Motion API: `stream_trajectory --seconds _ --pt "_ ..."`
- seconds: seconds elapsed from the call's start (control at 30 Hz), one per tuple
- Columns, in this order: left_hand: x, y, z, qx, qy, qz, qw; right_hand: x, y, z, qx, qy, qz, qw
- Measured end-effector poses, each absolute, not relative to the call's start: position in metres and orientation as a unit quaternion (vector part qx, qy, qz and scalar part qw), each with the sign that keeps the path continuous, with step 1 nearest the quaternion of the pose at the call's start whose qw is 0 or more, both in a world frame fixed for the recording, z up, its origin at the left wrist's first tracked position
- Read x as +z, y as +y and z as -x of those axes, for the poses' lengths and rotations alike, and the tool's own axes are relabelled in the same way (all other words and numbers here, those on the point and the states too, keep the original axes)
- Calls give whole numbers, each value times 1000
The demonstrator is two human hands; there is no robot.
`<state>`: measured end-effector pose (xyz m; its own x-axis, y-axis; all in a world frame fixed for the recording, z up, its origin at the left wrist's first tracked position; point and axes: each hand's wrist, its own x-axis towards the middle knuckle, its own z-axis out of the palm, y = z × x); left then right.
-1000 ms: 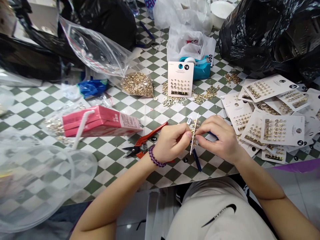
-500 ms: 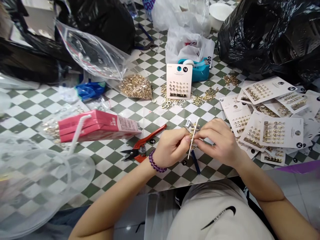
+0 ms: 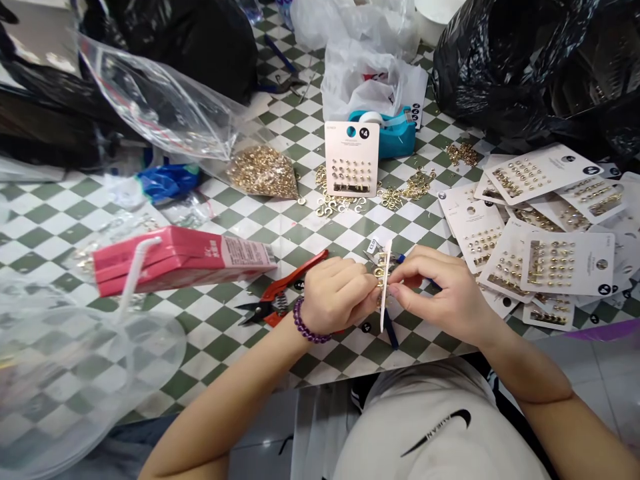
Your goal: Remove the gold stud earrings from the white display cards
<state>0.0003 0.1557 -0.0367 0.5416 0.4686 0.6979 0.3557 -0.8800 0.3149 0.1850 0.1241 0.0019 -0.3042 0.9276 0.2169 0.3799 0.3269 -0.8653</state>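
Observation:
Between my two hands a white earring card (image 3: 385, 287) stands almost edge-on, gold earrings sticking out from its left face. My left hand (image 3: 340, 293), with a purple bead bracelet (image 3: 311, 323) at the wrist, is closed at the card's left side, fingers pinched by the earrings. From the other side, the thumb and index fingertips of my right hand (image 3: 440, 290) pinch at the card's back; any small piece between them is hidden. Blue-handled pliers (image 3: 390, 330) lie partly beneath the card. Red-handled cutters (image 3: 275, 300) rest just left of my left hand.
Filled earring cards (image 3: 570, 263) pile up at the right. An upright sample card (image 3: 352, 159) leans on a teal tape dispenser (image 3: 397, 137). Loose gold pieces (image 3: 420, 187) and a bag of gold parts (image 3: 263, 172) lie ahead. A pink carton (image 3: 185, 260) with a straw stands left.
My left hand has turned so its back faces up more, fingers curled at the earrings. The card has tilted slightly, and my right fingers stay at its back. The camera view has shifted a little.

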Motion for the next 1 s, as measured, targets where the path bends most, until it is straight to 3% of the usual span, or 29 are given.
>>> stream_trajectory --seconds 0.27,0.77,1.0 --pt "-37 155 -1 419 241 -870 96 -2 124 -183 264 -774 414 399" --pt "-40 154 -3 413 251 -872 75 -11 124 -176 237 -762 411 440" --pt "-35 152 -2 416 310 -822 234 -8 125 -179 260 -754 423 429"
